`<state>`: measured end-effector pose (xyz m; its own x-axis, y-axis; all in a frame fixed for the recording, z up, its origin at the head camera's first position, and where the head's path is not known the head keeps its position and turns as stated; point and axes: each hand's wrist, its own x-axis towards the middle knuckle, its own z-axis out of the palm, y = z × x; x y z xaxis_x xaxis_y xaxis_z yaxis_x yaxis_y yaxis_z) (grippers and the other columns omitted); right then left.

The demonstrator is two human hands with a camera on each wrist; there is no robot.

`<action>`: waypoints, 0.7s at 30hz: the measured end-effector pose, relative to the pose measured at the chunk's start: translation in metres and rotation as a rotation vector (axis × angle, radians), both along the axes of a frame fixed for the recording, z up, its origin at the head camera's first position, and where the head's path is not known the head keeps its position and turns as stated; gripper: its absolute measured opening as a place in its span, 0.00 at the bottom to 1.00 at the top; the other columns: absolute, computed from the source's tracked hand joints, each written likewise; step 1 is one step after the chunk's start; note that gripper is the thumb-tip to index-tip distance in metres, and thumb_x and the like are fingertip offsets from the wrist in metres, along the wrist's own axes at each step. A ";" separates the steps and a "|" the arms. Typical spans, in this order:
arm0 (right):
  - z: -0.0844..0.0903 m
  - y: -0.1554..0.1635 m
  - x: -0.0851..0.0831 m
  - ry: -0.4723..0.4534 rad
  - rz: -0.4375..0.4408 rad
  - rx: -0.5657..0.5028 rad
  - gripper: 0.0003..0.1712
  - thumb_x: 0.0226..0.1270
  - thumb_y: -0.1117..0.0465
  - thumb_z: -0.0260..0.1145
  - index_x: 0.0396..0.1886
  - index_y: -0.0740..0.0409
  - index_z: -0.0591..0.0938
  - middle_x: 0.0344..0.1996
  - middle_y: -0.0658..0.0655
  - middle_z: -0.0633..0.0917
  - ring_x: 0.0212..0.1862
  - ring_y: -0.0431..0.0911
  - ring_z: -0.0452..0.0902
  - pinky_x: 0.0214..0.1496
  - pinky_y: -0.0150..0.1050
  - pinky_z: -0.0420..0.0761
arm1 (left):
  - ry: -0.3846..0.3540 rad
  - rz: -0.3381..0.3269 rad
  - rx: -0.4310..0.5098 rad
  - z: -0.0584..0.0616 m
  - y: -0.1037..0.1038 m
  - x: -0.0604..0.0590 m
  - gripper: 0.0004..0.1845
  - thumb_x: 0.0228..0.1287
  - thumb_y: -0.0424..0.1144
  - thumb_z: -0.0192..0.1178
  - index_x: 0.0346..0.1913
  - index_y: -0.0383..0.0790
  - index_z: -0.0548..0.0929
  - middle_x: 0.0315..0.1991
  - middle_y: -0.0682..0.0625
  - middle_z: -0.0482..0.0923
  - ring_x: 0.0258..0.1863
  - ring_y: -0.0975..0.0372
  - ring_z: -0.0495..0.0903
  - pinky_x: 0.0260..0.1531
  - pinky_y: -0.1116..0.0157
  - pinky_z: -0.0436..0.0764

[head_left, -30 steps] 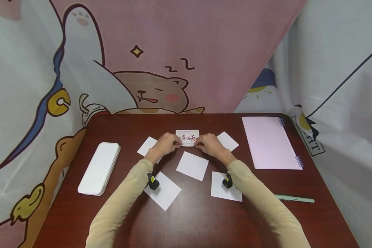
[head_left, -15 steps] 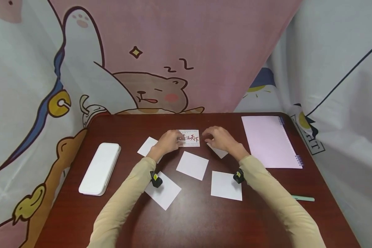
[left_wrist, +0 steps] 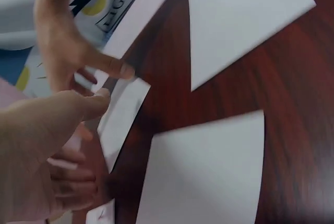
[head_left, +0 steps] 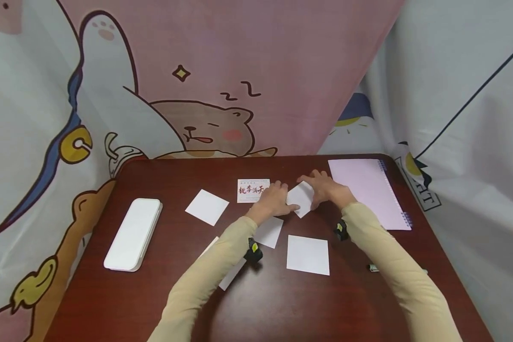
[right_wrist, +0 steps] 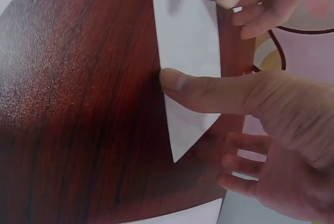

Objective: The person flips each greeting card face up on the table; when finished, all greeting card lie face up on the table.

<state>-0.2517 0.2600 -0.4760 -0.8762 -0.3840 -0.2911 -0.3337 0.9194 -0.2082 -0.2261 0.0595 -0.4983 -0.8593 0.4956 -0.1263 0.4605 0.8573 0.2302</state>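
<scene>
A small white paper card lies tilted between the two hands at the back of the table. My right hand holds it from the right; in the right wrist view its thumb crosses the card, with the fingers past the far edge. From the left, my left hand reaches in, its thumb at the card's left corner and its fingers loosely bent. Whether that thumb touches the card is unclear. Just behind the left hand lies a card printed with red characters, partly covered by its fingers.
More white cards lie about: one at left, one at front right, one under the left wrist, one partly behind the left sleeve. A white case stands left, a pink spiral notebook right. A green pen is mostly hidden.
My left hand has left the printed card and moved right to the white card. My right hand has moved off the printed card to the right and now holds the white card, which has turned.
</scene>
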 end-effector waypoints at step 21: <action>-0.001 0.007 0.000 0.101 0.011 -0.066 0.47 0.38 0.63 0.87 0.56 0.61 0.68 0.51 0.66 0.79 0.52 0.64 0.74 0.54 0.58 0.78 | 0.044 0.060 0.117 -0.013 0.021 -0.006 0.35 0.56 0.57 0.73 0.59 0.38 0.74 0.50 0.46 0.77 0.50 0.55 0.76 0.50 0.59 0.79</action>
